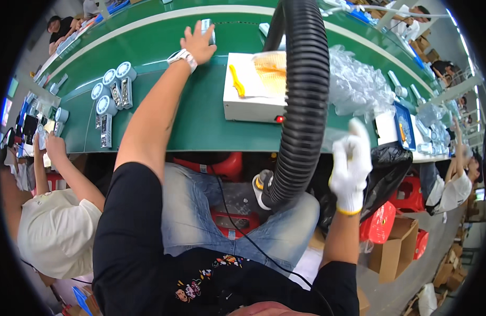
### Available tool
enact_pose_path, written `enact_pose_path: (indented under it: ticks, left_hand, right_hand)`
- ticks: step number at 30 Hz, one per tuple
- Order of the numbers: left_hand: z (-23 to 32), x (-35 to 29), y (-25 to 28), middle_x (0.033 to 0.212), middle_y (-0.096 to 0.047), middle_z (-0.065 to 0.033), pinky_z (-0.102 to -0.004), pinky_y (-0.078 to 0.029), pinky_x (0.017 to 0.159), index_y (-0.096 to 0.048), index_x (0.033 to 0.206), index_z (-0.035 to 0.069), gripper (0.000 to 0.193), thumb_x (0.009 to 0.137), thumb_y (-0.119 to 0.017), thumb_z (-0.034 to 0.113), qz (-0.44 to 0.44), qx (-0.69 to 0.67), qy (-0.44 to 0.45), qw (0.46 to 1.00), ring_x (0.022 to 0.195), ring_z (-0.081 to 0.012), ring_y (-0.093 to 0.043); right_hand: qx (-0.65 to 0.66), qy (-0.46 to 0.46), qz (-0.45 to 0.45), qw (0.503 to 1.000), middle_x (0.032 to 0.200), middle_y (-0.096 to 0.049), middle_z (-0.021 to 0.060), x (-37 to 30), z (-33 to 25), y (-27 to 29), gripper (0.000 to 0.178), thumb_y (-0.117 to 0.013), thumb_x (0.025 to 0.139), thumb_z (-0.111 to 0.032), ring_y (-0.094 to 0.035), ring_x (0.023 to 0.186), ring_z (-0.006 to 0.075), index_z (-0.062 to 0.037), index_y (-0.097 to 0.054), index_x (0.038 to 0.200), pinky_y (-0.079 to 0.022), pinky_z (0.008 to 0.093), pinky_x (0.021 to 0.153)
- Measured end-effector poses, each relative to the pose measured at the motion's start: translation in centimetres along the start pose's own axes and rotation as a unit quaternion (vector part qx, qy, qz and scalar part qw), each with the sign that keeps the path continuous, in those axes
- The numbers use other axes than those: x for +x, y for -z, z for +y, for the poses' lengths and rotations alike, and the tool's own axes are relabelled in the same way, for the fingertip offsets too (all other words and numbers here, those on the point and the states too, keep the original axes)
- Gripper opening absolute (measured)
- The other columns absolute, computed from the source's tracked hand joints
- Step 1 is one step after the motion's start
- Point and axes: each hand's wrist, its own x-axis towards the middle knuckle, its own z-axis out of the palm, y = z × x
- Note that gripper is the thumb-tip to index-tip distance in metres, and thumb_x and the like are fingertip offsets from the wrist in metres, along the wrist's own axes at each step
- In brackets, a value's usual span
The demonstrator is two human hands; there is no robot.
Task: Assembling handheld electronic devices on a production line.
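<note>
My left hand (199,46), bare with a white watch on the wrist, reaches far over the green table. Its fingers are spread, with the fingertips at a pale blue housing (207,30); contact is hard to judge. My right hand (352,168) wears a white knit glove with a yellow cuff and is raised near the table's front edge, right of a thick black ribbed hose (305,105). Motion smears its fingers, and a faint see-through shape lies beside them. Left of my left arm stand several pale blue parts with round heads (106,106) and oblong bodies showing inner components.
A white box (248,111) with a red switch carries a yellow-handled tool (236,81) and orange mesh. Clear plastic bags (356,84) are heaped right of the hose. A blue tray (404,126) lies further right. A co-worker (58,226) works at the left.
</note>
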Motion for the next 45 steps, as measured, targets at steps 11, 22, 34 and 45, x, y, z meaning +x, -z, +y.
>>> enact_pose_path:
  ticks: [11,22,34,45]
  left_hand:
    - [15.6,-33.0,21.5,0.159,-0.044,-0.0186,-0.0497,-0.031,0.124,-0.041,0.154,0.002,0.067,0.108,-0.048,0.049,-0.106,-0.877,0.318,0.345,0.149,-0.0332,-0.041]
    - [13.9,-30.0,20.9,0.133,-0.063,-0.0117,-0.0423,-0.053,0.103,-0.038,0.153,0.008,0.061,0.105,-0.062,0.039,-0.299,-0.741,0.131,0.586,0.123,-0.0283,-0.065]
    - [14.4,-31.3,22.7,0.13,-0.066,-0.0111,-0.0522,-0.049,0.108,-0.053,0.134,0.008,0.049,0.091,-0.076,0.016,-0.169,-0.744,0.056,0.644,0.122,-0.0297,-0.067]
    - [1.9,-24.0,22.8,0.14,-0.063,-0.0172,-0.0459,-0.048,0.109,-0.062,0.135,0.004,0.053,0.089,-0.072,0.029,-0.078,-0.46,-0.024,0.884,0.13,-0.0356,-0.06]
  right_hand:
    - [0.457,-0.273,-0.101,0.841,0.113,-0.074,0.0156,-12.6,-10.1,-10.9,0.06,-0.081,0.086,-0.001,-0.074,0.099,0.0239,-0.0006,-0.054,0.14,-0.059,0.0359,0.091]
    - [0.497,-0.433,-0.428,0.618,0.111,-0.072,0.0154,-13.6,-6.4,-3.1,0.059,-0.07,0.085,0.003,-0.072,0.102,0.026,-0.0001,-0.052,0.142,-0.058,0.0364,0.087]
    - [0.763,-0.527,-0.157,0.339,0.142,-0.059,0.0165,-19.8,-7.8,-5.3,0.056,-0.071,0.097,-0.016,-0.062,0.128,0.0286,-0.0041,-0.049,0.148,-0.052,0.0401,0.107]
    - [0.54,-0.276,-0.38,0.698,0.122,-0.063,0.0089,-14.9,-6.9,-12.4,0.069,-0.08,0.081,-0.003,-0.063,0.119,0.0207,-0.0018,-0.051,0.143,-0.054,0.0391,0.102]
